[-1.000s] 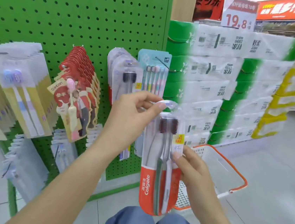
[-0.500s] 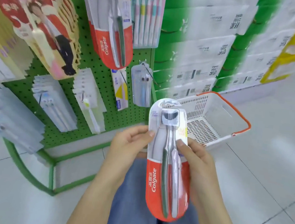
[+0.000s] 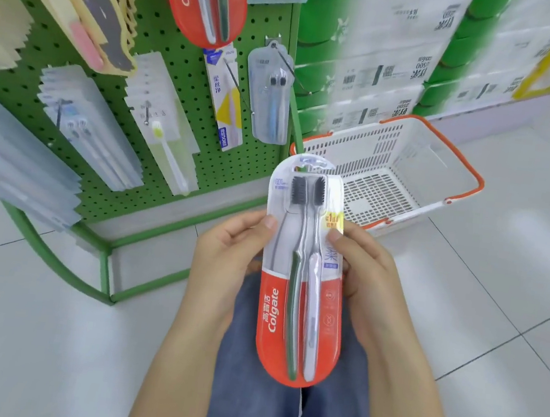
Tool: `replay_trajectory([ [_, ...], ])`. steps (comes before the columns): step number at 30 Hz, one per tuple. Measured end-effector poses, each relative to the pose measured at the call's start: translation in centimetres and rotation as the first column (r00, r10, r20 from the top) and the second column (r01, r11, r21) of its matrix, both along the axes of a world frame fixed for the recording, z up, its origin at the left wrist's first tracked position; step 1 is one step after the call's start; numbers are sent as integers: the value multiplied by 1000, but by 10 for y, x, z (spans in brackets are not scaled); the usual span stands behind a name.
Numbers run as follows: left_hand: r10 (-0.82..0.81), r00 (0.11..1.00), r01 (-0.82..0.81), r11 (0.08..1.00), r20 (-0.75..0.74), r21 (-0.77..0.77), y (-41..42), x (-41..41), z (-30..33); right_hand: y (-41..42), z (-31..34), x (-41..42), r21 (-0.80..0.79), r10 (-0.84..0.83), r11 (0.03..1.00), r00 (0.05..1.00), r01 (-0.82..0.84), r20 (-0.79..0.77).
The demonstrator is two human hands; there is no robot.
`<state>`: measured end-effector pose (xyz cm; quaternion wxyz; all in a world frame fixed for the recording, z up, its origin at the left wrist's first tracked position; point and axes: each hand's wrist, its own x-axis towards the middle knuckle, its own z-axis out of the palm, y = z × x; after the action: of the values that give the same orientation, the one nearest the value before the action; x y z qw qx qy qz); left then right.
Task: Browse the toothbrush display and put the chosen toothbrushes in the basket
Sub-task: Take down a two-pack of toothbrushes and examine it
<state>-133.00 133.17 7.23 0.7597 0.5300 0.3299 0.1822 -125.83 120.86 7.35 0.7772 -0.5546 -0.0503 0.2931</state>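
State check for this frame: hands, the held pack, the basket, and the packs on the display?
Left hand: grips the toothbrush pack's left edge.
Right hand: grips its right edge.
Toothbrush pack: sealed, held upright over the lap.
Basket: on the floor, nothing visible inside.
Display packs: hanging on pegboard hooks.

arms (image 3: 182, 352): bare, no sleeves | legs (image 3: 245, 393): blue denim trousers

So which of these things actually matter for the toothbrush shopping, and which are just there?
Part of the job:
- Colgate twin toothbrush pack, held by left hand and right hand
- white basket with orange rim, on the floor
- toothbrush packs on the green pegboard

Just there:
- stacked tissue packs
- tiled floor
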Motion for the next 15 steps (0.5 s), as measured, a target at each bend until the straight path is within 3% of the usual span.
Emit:
replay_trajectory([
  [4,-11,1000,11,1000,-4,20,-1,-5,4,0,2,-4,49,-19,999,1000,19,1],
  [8,28,998,-16,973,-51,229,4,-5,1,-2,2,-7,22,-32,999,998,31,51],
  [12,69,994,-15,849,-82,528,0,-6,8,-1,6,-6,-51,-53,996,964,68,259],
  [15,74,997,-47,834,-28,550,-9,-4,22,1,5,-9,-165,-21,981,892,106,451],
])
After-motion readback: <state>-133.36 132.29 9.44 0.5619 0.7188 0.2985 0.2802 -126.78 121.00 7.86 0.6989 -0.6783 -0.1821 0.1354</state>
